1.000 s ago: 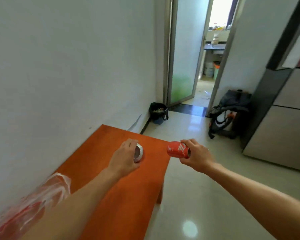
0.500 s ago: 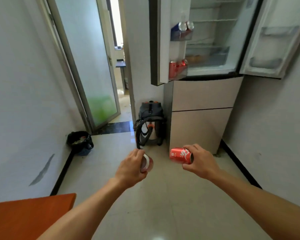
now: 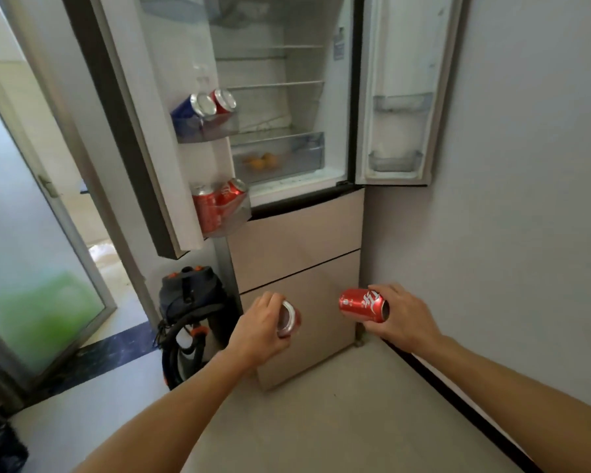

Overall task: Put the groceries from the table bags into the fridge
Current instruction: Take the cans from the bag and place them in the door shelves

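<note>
My left hand [image 3: 258, 327] grips a red soda can [image 3: 289, 319] with its silver end facing me. My right hand [image 3: 401, 317] holds another red soda can [image 3: 362, 304] lying sideways. Both are held low in front of the fridge's lower drawers [image 3: 297, 254]. The fridge [image 3: 280, 107] stands with both upper doors open. The left door's lower shelf [image 3: 234, 218] carries red cans [image 3: 217, 203]; its upper shelf [image 3: 219, 131] carries a blue can [image 3: 188, 114] and a red can [image 3: 223, 102]. Orange fruit [image 3: 261, 162] lies in the clear crisper drawer.
The open left fridge door [image 3: 144, 131] juts toward me at head height. A dark bag with a black hose [image 3: 188, 312] sits on the floor left of the fridge. A frosted glass door [image 3: 31, 268] stands at the left, and a wall [image 3: 526, 199] closes the right side.
I turned right from the orange table and stepped closer to the open fridge, which now fills the view. Both hands still hold their cans at the same height.
</note>
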Demonstrator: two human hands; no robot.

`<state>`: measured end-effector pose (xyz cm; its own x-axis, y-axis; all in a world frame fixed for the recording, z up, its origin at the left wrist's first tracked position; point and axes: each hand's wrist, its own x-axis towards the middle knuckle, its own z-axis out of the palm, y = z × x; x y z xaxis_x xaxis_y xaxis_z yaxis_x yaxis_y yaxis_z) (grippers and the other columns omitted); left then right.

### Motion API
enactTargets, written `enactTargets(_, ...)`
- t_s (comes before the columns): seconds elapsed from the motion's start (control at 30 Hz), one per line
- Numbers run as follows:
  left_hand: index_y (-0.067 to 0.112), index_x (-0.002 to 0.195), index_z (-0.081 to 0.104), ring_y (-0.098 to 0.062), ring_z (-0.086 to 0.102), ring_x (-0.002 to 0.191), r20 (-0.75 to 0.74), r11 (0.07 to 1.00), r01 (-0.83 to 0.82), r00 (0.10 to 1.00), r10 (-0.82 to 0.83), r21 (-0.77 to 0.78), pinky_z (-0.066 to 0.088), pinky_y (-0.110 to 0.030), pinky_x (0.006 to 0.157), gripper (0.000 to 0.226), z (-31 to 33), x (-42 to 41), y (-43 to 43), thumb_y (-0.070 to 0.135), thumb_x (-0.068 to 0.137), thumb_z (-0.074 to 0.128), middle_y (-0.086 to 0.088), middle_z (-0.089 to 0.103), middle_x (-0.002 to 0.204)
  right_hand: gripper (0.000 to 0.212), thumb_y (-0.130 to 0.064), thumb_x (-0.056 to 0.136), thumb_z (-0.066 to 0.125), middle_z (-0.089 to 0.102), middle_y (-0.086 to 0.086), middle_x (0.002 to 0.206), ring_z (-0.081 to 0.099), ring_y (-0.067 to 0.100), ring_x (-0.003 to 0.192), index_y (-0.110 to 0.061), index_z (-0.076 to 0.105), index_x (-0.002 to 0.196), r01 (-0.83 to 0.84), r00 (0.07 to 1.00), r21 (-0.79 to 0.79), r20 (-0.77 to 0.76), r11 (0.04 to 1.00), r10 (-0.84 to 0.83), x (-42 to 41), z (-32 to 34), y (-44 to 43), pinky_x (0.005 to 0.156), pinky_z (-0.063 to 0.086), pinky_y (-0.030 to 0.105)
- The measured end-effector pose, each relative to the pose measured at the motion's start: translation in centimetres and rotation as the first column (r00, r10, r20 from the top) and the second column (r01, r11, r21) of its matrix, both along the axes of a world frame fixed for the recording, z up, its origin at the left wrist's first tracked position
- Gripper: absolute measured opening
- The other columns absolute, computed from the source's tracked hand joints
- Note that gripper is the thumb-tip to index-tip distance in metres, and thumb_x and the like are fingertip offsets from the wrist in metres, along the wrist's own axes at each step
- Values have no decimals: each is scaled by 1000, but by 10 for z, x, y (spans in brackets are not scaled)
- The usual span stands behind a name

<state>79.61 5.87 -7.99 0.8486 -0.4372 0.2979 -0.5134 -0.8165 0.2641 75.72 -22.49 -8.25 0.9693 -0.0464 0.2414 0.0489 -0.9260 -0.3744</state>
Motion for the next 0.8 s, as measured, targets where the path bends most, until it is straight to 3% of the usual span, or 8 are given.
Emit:
enactTargets(0.17,19,121,45,-16,49,102,19,990,130,991,-129,-60,49,-32,83,55,10,94,-73,45,79,69,1,49,116,79,-47,68,78,54,1,123,58,14,99,-22,46,135,112,993,25,28,993,-113,62,14,-60,84,50,25)
enactTargets(0.27,21,118,45,-14,49,98,65,980,186,981,-181,-74,43,-24,76,54,12,151,-121,42,76,73,4,50,113,79,-46,72,78,53,4,126,58,17,103,-19,43,137,158,986,50,47,986,-160,104,19,-101,88,51,29)
enactTargets(0.37,21,119,44,-14,48,100,88,971,206,976,-197,-120,42,-23,78,58,22,210,-172,37,74,77,3,48,114,78,-45,74,78,53,5,129,58,19,107,-19,42,138,174,979,73,91,982,-181,158,29,-145,90,52,31)
enactTargets(0.53,17,125,44,-16,48,109,114,943,172,983,-145,-286,41,-25,90,66,61,305,-257,26,71,81,-2,48,120,75,-45,73,78,55,6,128,58,19,106,-19,45,136,179,964,96,180,979,-194,255,65,-218,88,51,30)
enactTargets(0.7,15,124,45,-17,51,104,206,883,113,978,-19,-455,48,-29,85,71,100,374,-318,26,67,85,-3,50,118,74,-44,70,81,58,6,123,61,21,102,-20,48,133,156,929,138,317,978,-193,338,107,-271,86,54,33)
enactTargets(0.8,17,124,44,-16,51,104,252,869,150,967,-30,-472,50,-30,86,70,116,411,-344,28,68,84,-2,49,118,74,-43,70,81,57,6,123,61,21,102,-19,49,132,164,899,160,382,973,-214,378,125,-288,85,53,31)
